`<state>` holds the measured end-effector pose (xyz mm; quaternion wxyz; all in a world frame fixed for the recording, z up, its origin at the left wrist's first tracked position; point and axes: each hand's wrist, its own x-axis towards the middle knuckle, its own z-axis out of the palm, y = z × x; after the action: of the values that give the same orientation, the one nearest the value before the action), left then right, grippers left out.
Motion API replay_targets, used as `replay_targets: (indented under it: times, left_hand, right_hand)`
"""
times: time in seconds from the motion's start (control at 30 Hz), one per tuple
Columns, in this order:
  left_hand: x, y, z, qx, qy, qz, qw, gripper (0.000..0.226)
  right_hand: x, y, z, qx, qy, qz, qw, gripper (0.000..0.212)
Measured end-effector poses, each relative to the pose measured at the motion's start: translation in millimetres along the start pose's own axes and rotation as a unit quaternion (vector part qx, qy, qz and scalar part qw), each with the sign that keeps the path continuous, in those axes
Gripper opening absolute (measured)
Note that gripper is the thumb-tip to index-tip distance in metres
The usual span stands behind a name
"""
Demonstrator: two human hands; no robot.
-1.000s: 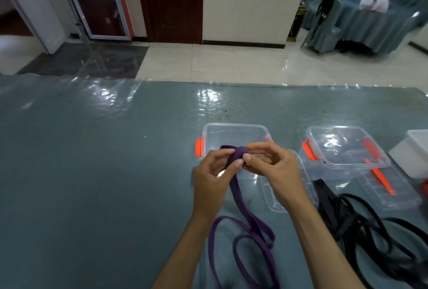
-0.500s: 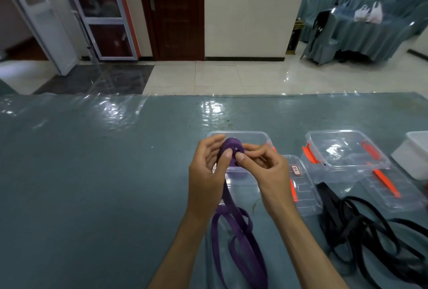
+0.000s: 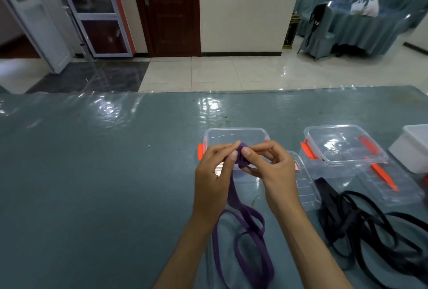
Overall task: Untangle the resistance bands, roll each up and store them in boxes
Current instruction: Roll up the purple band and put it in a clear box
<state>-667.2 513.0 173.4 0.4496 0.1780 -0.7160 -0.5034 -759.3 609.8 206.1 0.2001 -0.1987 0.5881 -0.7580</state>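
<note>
A purple resistance band has one end wound into a small roll between my hands. My left hand and my right hand both pinch that roll just above a clear plastic box with orange latches. The band's loose length hangs down from the roll and lies in loops on the table towards me. A tangle of black resistance bands lies on the table at the right.
The box's clear lid lies right of my hands. A second clear box with orange latches sits on its lid further right. A white box stands at the right edge. The table has a shiny plastic cover.
The roll has turned in my fingers and the loose loops have shortened towards me. The camera has tilted up a little.
</note>
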Motion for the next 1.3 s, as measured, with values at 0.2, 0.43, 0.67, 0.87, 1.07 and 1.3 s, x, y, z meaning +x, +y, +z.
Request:
replay_targets:
  times: [0.2, 0.43, 0.67, 0.87, 1.07, 1.3]
  left_hand:
    - [5, -11, -7, -0.126, -0.053, -0.107, 0.985, 0.041]
    - [17, 2, -24, -0.15, -0.095, -0.092, 0.98, 0.041]
    - [35, 34, -16, -0.21, 0.004, -0.105, 0.972, 0.027]
    - [48, 59, -5, -0.188, 0.008, -0.061, 0.98, 0.021]
    - [50, 68, -4, -0.166, -0.015, -0.065, 0.984, 0.03]
    - [33, 76, 15, -0.23, 0.008, -0.087, 0.969, 0.021]
  right_hand:
    - [1, 15, 6, 0.018, 0.029, -0.001, 0.999, 0.017]
    - [23, -11, -11, -0.108, -0.109, -0.056, 0.987, 0.015]
    - [36, -57, 0, -0.178, -0.114, -0.161, 0.964, 0.013]
    - [30, -60, 20, -0.092, -0.017, -0.187, 0.978, 0.011]
    - [20, -59, 2, -0.024, -0.07, -0.111, 0.991, 0.013]
    - [12, -63, -13, 0.013, -0.027, -0.159, 0.987, 0.016]
